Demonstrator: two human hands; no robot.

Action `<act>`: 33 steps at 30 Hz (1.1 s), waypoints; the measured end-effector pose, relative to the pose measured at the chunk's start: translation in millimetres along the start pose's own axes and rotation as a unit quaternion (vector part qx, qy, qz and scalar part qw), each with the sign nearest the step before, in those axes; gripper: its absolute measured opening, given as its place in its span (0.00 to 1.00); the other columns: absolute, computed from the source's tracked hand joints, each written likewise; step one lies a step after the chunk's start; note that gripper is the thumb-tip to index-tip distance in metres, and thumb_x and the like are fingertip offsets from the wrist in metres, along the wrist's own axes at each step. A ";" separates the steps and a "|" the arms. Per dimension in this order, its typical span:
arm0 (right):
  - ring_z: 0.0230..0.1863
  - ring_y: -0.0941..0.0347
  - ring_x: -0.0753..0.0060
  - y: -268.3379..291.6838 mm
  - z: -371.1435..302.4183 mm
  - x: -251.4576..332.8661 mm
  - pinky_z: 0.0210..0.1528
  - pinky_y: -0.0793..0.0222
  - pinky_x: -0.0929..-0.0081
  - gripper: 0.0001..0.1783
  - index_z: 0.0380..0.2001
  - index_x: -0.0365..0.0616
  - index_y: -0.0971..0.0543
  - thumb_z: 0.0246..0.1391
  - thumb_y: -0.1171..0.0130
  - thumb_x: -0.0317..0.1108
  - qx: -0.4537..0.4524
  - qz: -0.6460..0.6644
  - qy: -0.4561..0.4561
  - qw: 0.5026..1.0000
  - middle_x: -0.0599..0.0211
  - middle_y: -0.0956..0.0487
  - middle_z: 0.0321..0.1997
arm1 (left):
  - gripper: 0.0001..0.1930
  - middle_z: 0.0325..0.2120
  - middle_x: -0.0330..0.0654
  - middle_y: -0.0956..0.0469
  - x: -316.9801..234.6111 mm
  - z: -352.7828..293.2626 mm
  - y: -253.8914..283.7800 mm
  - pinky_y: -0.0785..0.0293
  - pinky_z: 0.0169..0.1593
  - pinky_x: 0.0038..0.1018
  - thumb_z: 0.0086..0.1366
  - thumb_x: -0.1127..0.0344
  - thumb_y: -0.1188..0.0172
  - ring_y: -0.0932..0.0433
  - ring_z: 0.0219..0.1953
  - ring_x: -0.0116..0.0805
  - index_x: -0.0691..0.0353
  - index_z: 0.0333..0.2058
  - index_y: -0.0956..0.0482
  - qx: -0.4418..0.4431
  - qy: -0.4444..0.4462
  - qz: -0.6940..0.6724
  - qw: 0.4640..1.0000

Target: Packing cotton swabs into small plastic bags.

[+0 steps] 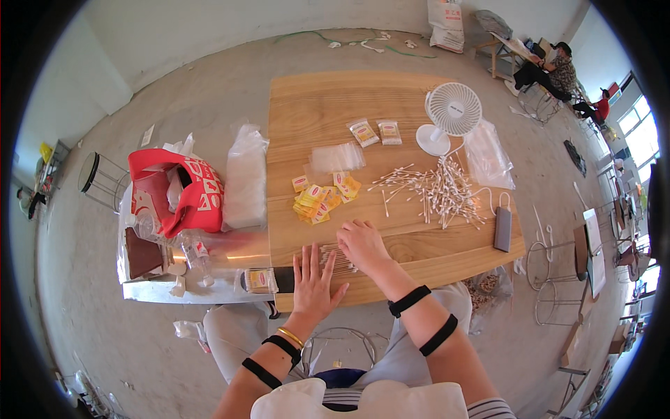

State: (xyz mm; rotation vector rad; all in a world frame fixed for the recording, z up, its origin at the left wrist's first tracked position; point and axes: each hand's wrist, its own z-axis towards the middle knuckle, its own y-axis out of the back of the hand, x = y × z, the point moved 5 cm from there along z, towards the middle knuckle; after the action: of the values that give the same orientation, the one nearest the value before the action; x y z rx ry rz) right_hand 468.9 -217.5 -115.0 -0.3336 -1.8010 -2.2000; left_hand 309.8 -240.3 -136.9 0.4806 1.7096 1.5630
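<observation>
At the table's near edge, my left hand (314, 281) lies with fingers stretched out, its edge against a row of cotton swabs (338, 261). My right hand (363, 244) is over the far right side of that row, its fingers curled down; what they hold, if anything, is hidden. Beyond my hands is a pile of small yellow printed cards (321, 202), with a stack of clear plastic bags (338, 158) behind it. A large loose heap of cotton swabs (447, 195) spreads to the right. Left of my left hand sits a filled pack of swabs (261, 281).
A white fan (453, 110) stands at the far right of the wooden table (314, 98), cabled to a grey power bank (502, 229). Two filled packs (377, 132) lie near the back. On the left side surface are a red bag (188, 192) and a plastic bottle (199, 264).
</observation>
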 end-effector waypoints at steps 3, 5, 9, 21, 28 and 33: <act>0.44 0.25 0.62 2.6 2.4 3.1 0.49 0.32 0.61 0.02 0.27 0.50 0.21 0.49 0.38 0.30 0.023 0.004 0.003 1.000 0.69 0.23 0.35 | 0.43 0.73 0.63 0.56 1.2 -0.4 -0.5 0.66 0.74 0.58 0.67 0.39 0.48 0.60 0.75 0.64 0.55 0.73 0.49 0.005 0.002 0.002 1.000; 0.45 0.25 0.62 4.7 2.5 5.9 0.50 0.33 0.61 0.02 0.28 0.51 0.21 0.49 0.38 0.30 0.031 -0.002 0.004 1.000 0.70 0.23 0.35 | 0.44 0.73 0.63 0.56 1.1 -0.5 -1.0 0.66 0.74 0.58 0.67 0.39 0.48 0.60 0.75 0.64 0.56 0.73 0.50 0.005 0.003 0.004 1.000; 0.47 0.24 0.62 3.3 0.9 2.4 0.52 0.32 0.61 0.02 0.30 0.51 0.20 0.51 0.40 0.31 0.023 -0.049 0.013 0.998 0.69 0.21 0.39 | 0.44 0.73 0.63 0.57 0.8 -0.8 -0.7 0.65 0.74 0.58 0.67 0.40 0.48 0.60 0.75 0.64 0.57 0.73 0.51 0.004 0.003 0.009 1.000; 0.69 0.38 0.45 32.0 -70.9 -52.5 0.69 0.41 0.52 0.36 0.64 0.39 0.31 0.55 0.36 0.44 -0.051 0.041 -0.063 0.996 0.49 0.31 0.67 | 0.45 0.72 0.63 0.55 -4.0 2.2 3.4 0.64 0.74 0.57 0.67 0.39 0.48 0.59 0.75 0.64 0.61 0.73 0.50 -0.002 -0.005 0.024 1.000; 0.80 0.60 0.49 8.0 -78.3 19.2 0.79 0.63 0.53 0.52 0.73 0.36 0.49 0.55 0.37 0.51 0.072 0.008 -0.034 0.997 0.49 0.53 0.79 | 0.48 0.73 0.59 0.55 21.3 -2.3 2.2 0.67 0.74 0.56 0.69 0.37 0.53 0.60 0.76 0.58 0.71 0.72 0.54 -0.024 0.011 -0.014 1.000; 0.71 0.42 0.46 6.2 -65.2 20.8 0.72 0.46 0.51 0.39 0.65 0.42 0.34 0.53 0.35 0.46 -0.048 0.018 -0.041 0.998 0.50 0.37 0.70 | 0.47 0.74 0.57 0.56 20.2 4.4 -5.4 0.66 0.74 0.59 0.70 0.34 0.57 0.61 0.76 0.57 0.68 0.72 0.52 -0.020 0.029 -0.008 0.999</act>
State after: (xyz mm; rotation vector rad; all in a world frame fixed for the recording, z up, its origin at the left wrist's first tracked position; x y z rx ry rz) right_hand 451.5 -284.0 -114.8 -0.4780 -1.7199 -2.2832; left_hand 301.2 -223.9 -147.6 0.4034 1.7185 1.6116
